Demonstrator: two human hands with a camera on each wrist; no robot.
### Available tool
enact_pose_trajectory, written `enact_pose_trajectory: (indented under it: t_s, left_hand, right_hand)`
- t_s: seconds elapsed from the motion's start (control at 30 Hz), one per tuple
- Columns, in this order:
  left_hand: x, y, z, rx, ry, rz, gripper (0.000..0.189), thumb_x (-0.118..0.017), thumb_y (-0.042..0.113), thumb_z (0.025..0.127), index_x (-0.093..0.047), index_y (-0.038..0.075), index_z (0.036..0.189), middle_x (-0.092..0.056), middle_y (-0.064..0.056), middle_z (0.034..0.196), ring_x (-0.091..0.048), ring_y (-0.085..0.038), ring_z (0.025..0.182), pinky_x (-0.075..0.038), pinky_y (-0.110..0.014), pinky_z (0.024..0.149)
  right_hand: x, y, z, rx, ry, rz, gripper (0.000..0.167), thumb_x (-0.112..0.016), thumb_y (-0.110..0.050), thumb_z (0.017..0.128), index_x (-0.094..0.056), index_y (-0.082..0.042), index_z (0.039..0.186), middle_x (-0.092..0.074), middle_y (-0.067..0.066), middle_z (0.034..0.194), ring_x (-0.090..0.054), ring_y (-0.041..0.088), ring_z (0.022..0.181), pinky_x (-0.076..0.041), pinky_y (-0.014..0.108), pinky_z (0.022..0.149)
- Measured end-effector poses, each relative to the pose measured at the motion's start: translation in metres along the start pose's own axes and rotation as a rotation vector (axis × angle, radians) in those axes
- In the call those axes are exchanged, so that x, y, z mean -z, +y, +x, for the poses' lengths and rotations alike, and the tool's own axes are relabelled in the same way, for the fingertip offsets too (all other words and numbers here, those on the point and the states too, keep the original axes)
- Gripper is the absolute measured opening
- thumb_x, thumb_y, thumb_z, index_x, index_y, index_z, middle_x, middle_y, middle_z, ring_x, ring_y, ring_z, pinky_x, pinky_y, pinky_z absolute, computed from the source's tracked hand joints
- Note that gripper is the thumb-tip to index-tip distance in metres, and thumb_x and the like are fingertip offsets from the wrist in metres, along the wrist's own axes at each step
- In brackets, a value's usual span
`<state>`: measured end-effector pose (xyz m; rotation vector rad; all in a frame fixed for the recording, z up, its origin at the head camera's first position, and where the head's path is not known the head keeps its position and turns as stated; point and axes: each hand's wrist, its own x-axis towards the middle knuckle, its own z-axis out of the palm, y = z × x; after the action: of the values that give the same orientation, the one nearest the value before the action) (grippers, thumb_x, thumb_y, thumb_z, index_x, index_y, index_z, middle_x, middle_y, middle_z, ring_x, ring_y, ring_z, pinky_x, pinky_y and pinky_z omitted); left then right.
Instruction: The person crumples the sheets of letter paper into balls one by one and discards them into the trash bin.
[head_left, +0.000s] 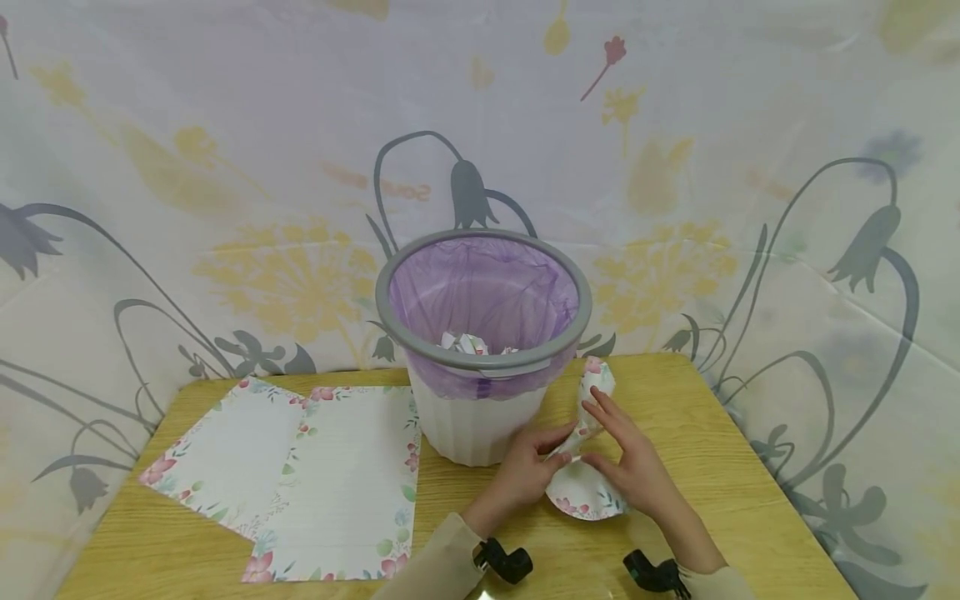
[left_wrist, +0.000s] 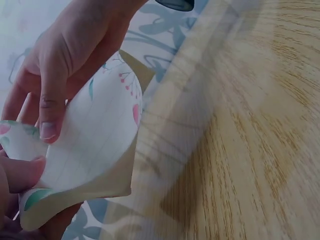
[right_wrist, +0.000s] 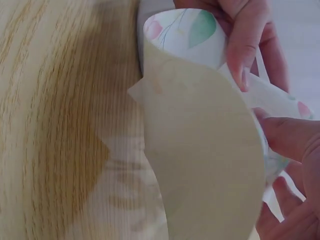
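Observation:
A sheet of floral-bordered paper is bent and gathered at its middle, its far part narrow and its near part flaring wide. My left hand pinches the gathered middle from the left, beside the bin. From the right, my right hand grips the same sheet, thumb at the fold and the other fingers along the far part. In the left wrist view the curled paper shows its lined inner face between both thumbs. The sheet's plain back fills the middle of the right wrist view.
A white bin with a grey rim and purple liner stands behind the hands, crumpled paper inside it. Two flat floral sheets overlap at the left of the wooden table. Patterned cloth hangs behind.

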<state>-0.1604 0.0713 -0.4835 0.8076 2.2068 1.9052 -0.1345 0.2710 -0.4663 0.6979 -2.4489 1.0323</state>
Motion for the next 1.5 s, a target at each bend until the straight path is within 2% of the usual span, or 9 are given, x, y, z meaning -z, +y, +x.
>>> enact_pose_trajectory:
  t_s: [0.17,0.33,0.43,0.63,0.8,1.03,1.27,1.4,1.5]
  left_hand:
    - [-0.004,0.000,-0.002,0.037,0.071,-0.007,0.028,-0.067,0.002,0.093,-0.072,0.006,0.120,-0.071,-0.004,0.115,-0.064,-0.010,0.105,-0.053,-0.021,0.084]
    - [-0.008,0.001,-0.003,0.009,0.159,-0.039,0.022,-0.068,0.003,0.093,-0.076,0.007,0.113,-0.073,-0.003,0.110,-0.066,-0.009,0.095,-0.054,-0.022,0.078]
    - [-0.010,0.001,-0.004,-0.007,0.200,-0.070,0.019,-0.068,0.002,0.093,-0.077,0.006,0.109,-0.074,-0.003,0.107,-0.067,-0.011,0.094,-0.055,-0.024,0.079]
    - [-0.013,0.003,-0.006,0.001,0.226,-0.084,0.015,-0.069,0.004,0.092,-0.079,0.007,0.104,-0.074,0.000,0.106,-0.067,-0.012,0.097,-0.055,-0.025,0.081]
    - [-0.013,0.005,-0.006,-0.008,0.235,-0.074,0.014,-0.072,0.006,0.091,-0.079,0.008,0.103,-0.075,-0.001,0.103,-0.067,-0.013,0.100,-0.053,-0.026,0.087]
    - [-0.010,0.010,-0.006,0.015,0.177,-0.095,0.017,-0.075,0.009,0.089,-0.078,0.011,0.105,-0.074,0.003,0.104,-0.066,-0.011,0.101,-0.054,-0.024,0.084]
    - [-0.001,0.008,-0.007,0.028,0.101,-0.173,0.018,-0.068,0.009,0.095,-0.074,0.005,0.112,-0.072,-0.006,0.113,-0.065,-0.016,0.108,-0.052,-0.024,0.089]
    - [0.005,0.006,-0.008,-0.004,0.017,-0.196,0.023,-0.059,0.004,0.099,-0.069,-0.004,0.118,-0.067,-0.014,0.123,-0.060,-0.021,0.118,-0.049,-0.024,0.094]
    - [0.009,0.003,-0.009,-0.040,-0.069,-0.242,0.027,-0.057,0.000,0.099,-0.063,-0.010,0.124,-0.061,-0.021,0.131,-0.054,-0.028,0.127,-0.046,-0.027,0.101]
  right_hand:
    - [0.000,-0.002,0.003,0.024,0.042,0.011,0.064,-0.082,0.009,0.074,-0.059,-0.006,0.133,-0.049,0.021,0.145,-0.037,0.041,0.138,-0.022,0.012,0.111]
    - [0.001,-0.002,0.004,0.042,0.068,0.014,0.048,-0.082,0.013,0.072,-0.061,-0.009,0.108,-0.059,0.018,0.134,-0.047,0.040,0.129,-0.029,0.010,0.105]
    - [0.002,-0.002,0.003,0.074,0.062,-0.004,0.051,-0.084,0.013,0.067,-0.062,-0.011,0.106,-0.062,0.017,0.129,-0.050,0.040,0.126,-0.031,0.010,0.105]
    - [0.002,0.001,-0.001,0.078,0.033,-0.040,0.053,-0.087,0.012,0.063,-0.070,-0.013,0.107,-0.068,0.007,0.120,-0.053,0.039,0.124,-0.032,0.011,0.105]
    - [0.001,0.001,0.002,0.109,0.075,-0.054,0.050,-0.085,0.018,0.061,-0.075,-0.015,0.097,-0.071,0.001,0.105,-0.060,0.033,0.114,-0.038,0.012,0.100]
    - [0.000,0.001,0.002,0.151,0.176,-0.050,0.052,-0.079,0.029,0.057,-0.073,-0.014,0.086,-0.072,0.003,0.092,-0.063,0.026,0.101,-0.039,0.017,0.103]
    - [0.004,0.002,-0.001,0.076,0.219,0.045,0.045,-0.079,0.026,0.063,-0.075,-0.015,0.082,-0.073,0.010,0.097,-0.063,0.016,0.102,-0.045,0.011,0.091]
    - [0.006,0.000,-0.002,0.030,0.242,0.099,0.045,-0.078,0.028,0.062,-0.075,-0.013,0.081,-0.072,0.013,0.098,-0.061,0.009,0.104,-0.046,0.011,0.089]
    - [0.005,-0.006,0.000,0.021,0.250,0.141,0.044,-0.076,0.030,0.061,-0.074,-0.010,0.079,-0.070,0.019,0.096,-0.061,0.010,0.103,-0.047,0.011,0.087]
